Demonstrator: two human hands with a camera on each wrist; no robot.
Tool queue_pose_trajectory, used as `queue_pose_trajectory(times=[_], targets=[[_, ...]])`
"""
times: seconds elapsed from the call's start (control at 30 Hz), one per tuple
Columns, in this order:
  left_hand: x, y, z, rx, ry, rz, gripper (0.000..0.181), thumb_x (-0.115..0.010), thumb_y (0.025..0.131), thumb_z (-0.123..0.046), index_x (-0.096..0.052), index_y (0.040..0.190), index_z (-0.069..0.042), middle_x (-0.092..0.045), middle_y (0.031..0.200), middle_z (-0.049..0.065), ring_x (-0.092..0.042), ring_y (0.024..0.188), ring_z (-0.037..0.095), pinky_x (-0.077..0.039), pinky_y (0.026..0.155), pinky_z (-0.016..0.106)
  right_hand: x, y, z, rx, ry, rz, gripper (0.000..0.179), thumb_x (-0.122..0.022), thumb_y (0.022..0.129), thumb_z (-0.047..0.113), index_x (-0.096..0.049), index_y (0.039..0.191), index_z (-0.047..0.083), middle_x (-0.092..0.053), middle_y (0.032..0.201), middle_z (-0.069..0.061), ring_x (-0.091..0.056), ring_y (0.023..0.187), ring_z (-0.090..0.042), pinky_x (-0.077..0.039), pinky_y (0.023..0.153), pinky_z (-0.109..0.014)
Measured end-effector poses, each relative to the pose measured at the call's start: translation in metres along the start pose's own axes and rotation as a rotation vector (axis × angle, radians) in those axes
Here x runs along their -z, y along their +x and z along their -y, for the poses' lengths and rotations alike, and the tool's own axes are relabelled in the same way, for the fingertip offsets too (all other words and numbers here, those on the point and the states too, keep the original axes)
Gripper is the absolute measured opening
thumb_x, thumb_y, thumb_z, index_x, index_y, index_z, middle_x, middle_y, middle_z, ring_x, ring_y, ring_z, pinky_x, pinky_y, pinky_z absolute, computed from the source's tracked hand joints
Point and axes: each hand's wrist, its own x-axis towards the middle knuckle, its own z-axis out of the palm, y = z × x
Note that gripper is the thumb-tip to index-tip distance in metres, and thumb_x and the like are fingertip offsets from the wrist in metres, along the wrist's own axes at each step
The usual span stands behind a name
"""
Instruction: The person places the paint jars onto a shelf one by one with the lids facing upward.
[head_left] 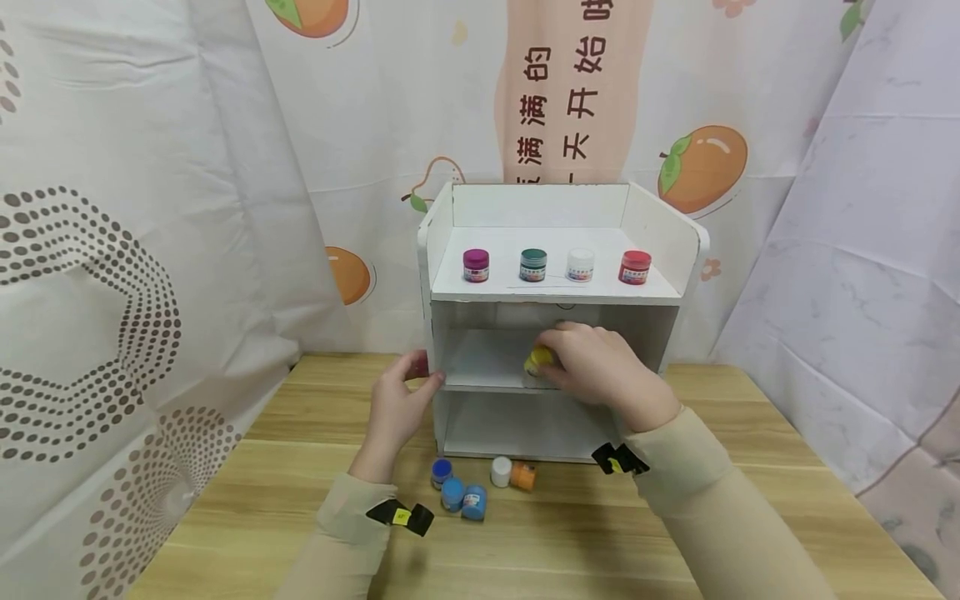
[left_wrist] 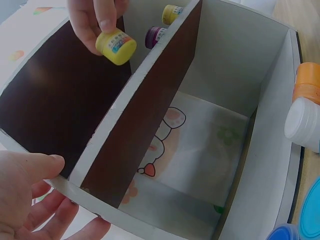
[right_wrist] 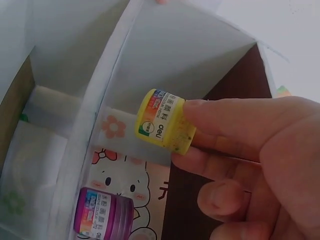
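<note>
A yellow paint jar (right_wrist: 162,122) is pinched between the thumb and fingers of my right hand (head_left: 600,362), tilted inside the middle level of a white shelf unit (head_left: 491,360). My left hand (head_left: 397,404) holds the unit's left side panel at its front edge, thumb and fingers on either side, as the left wrist view shows. On the same middle level stand a purple jar (left_wrist: 154,37) and another yellow jar (left_wrist: 171,14); my right hand hides them in the head view.
Magenta (head_left: 476,265), green (head_left: 533,265), white (head_left: 580,265) and red (head_left: 634,267) jars line the top level. In front on the wooden table (head_left: 300,475) lie a dark blue jar (head_left: 442,472), two lighter blue jars (head_left: 474,502), a white jar (head_left: 501,472) and an orange jar (head_left: 523,476).
</note>
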Motion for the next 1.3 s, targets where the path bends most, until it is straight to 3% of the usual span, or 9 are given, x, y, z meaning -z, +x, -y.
queue_pose_trajectory(times=[0.43,0.7,0.9,1.13,1.3], targets=[[0.000,0.001,0.000,0.001,0.007,-0.002,0.039,-0.076,0.094,-0.021,-0.067,0.128,-0.006,-0.070,0.116,0.009,-0.066,0.109,0.027,-0.057,0.085,0.046,0.004,0.024,-0.003,-0.018,0.029,0.124,0.022,-0.079,0.090,0.027,-0.075,0.107,0.014,-0.066,0.086,0.004,-0.058,0.073,-0.017,-0.052,0.065,-0.038],[-0.001,0.001,0.000,0.000,0.010,-0.002,0.039,-0.077,0.094,-0.022,-0.067,0.128,-0.006,-0.070,0.116,0.009,-0.066,0.109,0.027,-0.058,0.084,0.046,0.002,0.036,-0.005,-0.011,0.027,0.214,0.015,-0.077,0.092,0.026,-0.074,0.102,0.014,-0.061,0.079,0.004,-0.054,0.071,-0.018,-0.045,0.063,-0.035],[-0.001,0.001,0.001,-0.002,0.003,-0.001,0.038,-0.076,0.094,-0.022,-0.067,0.127,-0.006,-0.070,0.116,0.008,-0.066,0.109,0.027,-0.058,0.084,0.045,0.001,0.042,-0.008,-0.005,0.023,0.232,0.010,-0.076,0.092,0.026,-0.071,0.092,0.017,-0.057,0.073,0.003,-0.050,0.067,-0.017,-0.040,0.060,-0.034],[-0.001,0.000,-0.001,-0.003,0.001,0.001,0.038,-0.076,0.094,-0.022,-0.067,0.127,-0.006,-0.070,0.117,0.009,-0.066,0.109,0.027,-0.059,0.083,0.045,-0.003,0.045,-0.007,-0.009,0.031,0.246,0.016,-0.076,0.092,0.028,-0.068,0.080,0.019,-0.055,0.070,0.003,-0.050,0.063,-0.017,-0.039,0.056,-0.033],[-0.001,0.000,-0.001,-0.005,0.002,-0.001,0.037,-0.076,0.094,-0.021,-0.067,0.127,-0.006,-0.070,0.116,0.009,-0.066,0.109,0.027,-0.058,0.083,0.045,-0.004,0.046,-0.007,-0.017,0.038,0.261,0.016,-0.075,0.092,0.026,-0.068,0.080,0.018,-0.055,0.071,0.002,-0.050,0.062,-0.017,-0.038,0.056,-0.033]])
